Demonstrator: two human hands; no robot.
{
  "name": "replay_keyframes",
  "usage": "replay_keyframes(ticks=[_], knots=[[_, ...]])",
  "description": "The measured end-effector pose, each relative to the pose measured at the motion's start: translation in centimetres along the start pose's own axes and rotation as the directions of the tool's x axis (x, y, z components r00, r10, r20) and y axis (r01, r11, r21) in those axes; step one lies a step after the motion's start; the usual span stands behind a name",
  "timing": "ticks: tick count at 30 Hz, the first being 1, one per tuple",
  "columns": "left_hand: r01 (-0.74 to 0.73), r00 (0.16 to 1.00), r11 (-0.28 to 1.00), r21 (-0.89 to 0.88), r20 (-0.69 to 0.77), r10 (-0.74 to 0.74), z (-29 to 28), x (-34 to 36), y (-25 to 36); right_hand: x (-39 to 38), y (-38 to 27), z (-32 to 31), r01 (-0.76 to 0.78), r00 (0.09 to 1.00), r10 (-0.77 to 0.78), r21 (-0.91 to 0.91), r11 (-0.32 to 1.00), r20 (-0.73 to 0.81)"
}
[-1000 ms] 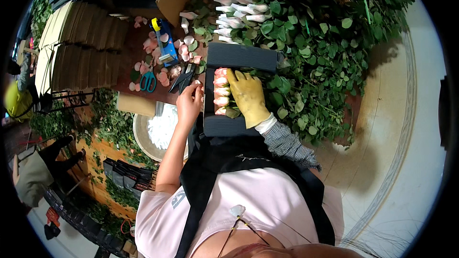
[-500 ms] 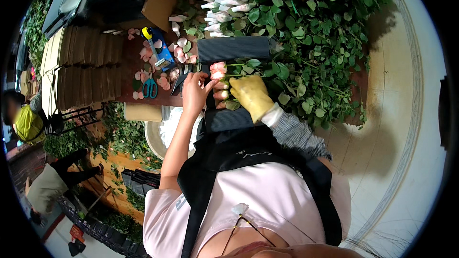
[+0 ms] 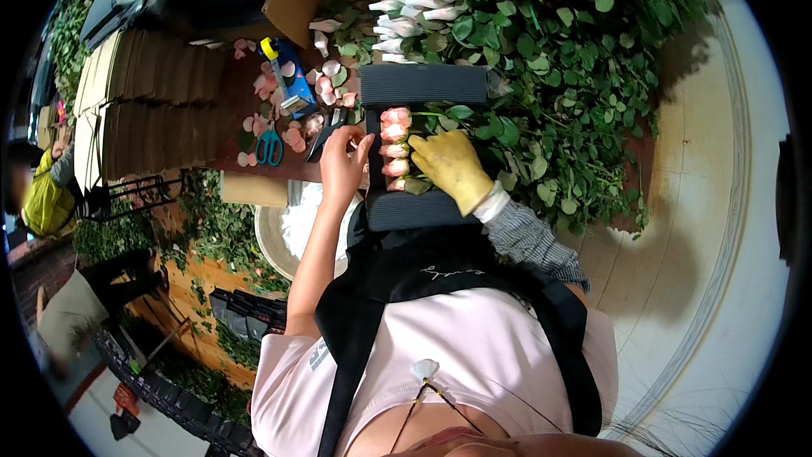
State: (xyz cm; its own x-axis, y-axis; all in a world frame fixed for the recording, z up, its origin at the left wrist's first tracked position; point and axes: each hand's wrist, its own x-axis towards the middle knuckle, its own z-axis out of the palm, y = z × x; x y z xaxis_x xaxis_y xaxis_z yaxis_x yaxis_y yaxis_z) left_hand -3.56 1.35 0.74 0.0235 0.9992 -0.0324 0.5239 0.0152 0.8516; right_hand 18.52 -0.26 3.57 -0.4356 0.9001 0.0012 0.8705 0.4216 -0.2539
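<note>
Drawn back from the roses (image 3: 395,152), the bare left hand (image 3: 342,162) looks loose and empty; whether the gloved right hand (image 3: 454,171) grips them is unclear. They line the black holder's (image 3: 423,85) left edge, its raised ends seemingly keeping the row straight.

Row of pink-and-cream roses (image 3: 395,134) lying on their sides, heads leftward and closely aligned one behind another away from the person, visible green stem and leaves trending right, blooms partly closed, set between two black ribbed strips (image 3: 423,85), near and far.
</note>
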Motion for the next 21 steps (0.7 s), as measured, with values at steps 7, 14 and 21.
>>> replay_keyframes(ticks=[7,14,21], knots=[[-0.248,0.967,0.934,0.257,0.013,0.253,-2.6,-2.0,2.0,-0.8,-1.3,-3.0,0.076,0.995,-0.081,0.08,0.994,0.055],[0.031,0.989,0.997,0.072,-0.145,-0.021,-3.8,-1.4,-0.6,-0.4,-1.2,-1.9,0.097,0.944,-0.095,0.01,0.995,0.317],[-0.178,0.982,0.983,0.037,-0.06,0.18,0.0,-3.2,3.0,0.1,-1.4,0.0,0.167,0.93,-0.11,-0.136,0.977,0.351]])
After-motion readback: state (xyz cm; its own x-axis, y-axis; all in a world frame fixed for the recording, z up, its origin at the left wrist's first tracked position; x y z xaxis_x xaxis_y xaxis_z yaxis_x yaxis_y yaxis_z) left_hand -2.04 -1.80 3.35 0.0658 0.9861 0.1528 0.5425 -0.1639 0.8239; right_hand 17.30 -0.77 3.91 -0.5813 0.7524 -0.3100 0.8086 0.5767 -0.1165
